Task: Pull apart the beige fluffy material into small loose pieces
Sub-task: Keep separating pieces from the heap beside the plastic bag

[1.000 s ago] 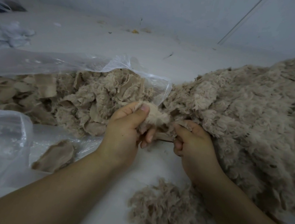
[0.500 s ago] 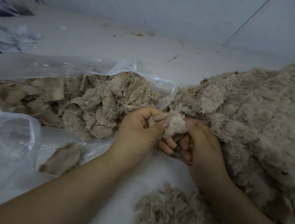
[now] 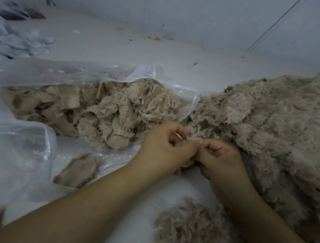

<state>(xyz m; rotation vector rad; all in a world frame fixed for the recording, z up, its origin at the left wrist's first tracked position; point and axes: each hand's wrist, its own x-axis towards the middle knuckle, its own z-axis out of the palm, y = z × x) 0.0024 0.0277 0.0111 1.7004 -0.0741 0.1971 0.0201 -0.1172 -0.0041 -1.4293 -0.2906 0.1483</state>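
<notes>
Both hands meet at the centre of the view, knuckles almost touching. The left hand (image 3: 165, 147) curls its fingers in tight, thumb against forefinger, pinching a small tuft of beige fluff (image 3: 191, 138). The right hand (image 3: 220, 161) mirrors it, fingers curled under and thumb tip pressed onto the same tuft from the other side. The scrap between them is tiny, mostly hidden by the fingers, with a few fibres showing above the thumbs and a little more poking out below the palms.

Just to the right, touching the right hand's knuckles, spreads the large heap of fluffy material (image 3: 271, 127), rising toward the far right edge. Left of the hands, an open clear plastic bag (image 3: 155, 76) lies on its side, stuffed with torn flat pieces (image 3: 105, 112) of the same beige stuff. One loose flat piece (image 3: 77, 170) sits on the plastic in front of it. Near the bottom, between the forearms, rests a small mound of shredded fluff (image 3: 190, 230) on the white surface (image 3: 123, 46). Far left, crumpled pale cloth (image 3: 13, 38) lies blurred.
</notes>
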